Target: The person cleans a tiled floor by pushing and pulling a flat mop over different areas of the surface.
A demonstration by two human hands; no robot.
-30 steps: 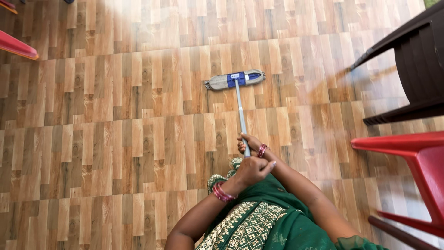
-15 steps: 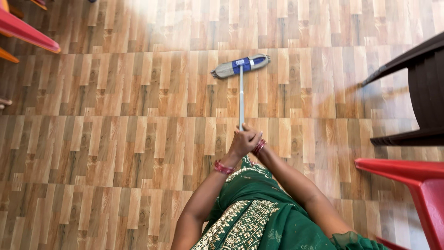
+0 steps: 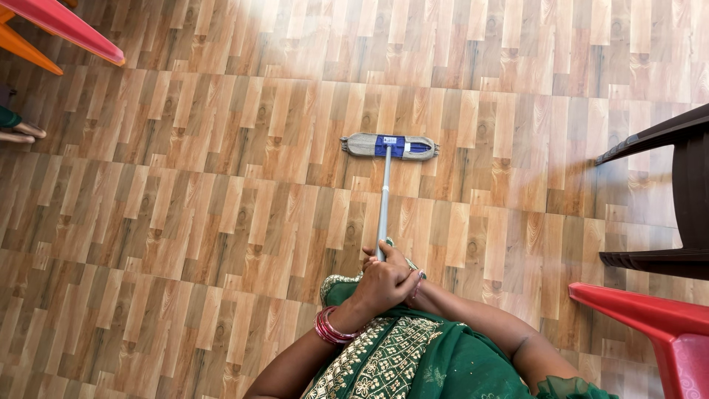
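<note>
While the flat mop [image 3: 390,146] lies pushed out ahead of the person, these are the lines I would note from where I stand:

Mop head: a grey pad with a blue plate, flat on the wood-pattern floor [image 3: 185,222], lying crosswise, well in front of the person's body.
Handle: a pale metal pole [image 3: 383,203] running straight back from the pad to the hands.
Left hand [image 3: 380,284]: its grip is wrapped tight round the top of the pole, red bangles at the wrist.
Right hand [image 3: 410,275]: mostly hidden behind the left; its grip seems closed on the same pole end, though I see only a few fingers.
Step in hand: by my judgement, a mopping stroke at its far reach.
Next move calls for: steady downward pressure and a straight pull, keeping the pad flat on the boards.
Round about: a red chair [image 3: 657,332] and a dark chair [image 3: 679,192] to the right, another red chair edge [image 3: 66,29] at the upper left, and someone's foot [image 3: 18,131] at the left border.
</note>
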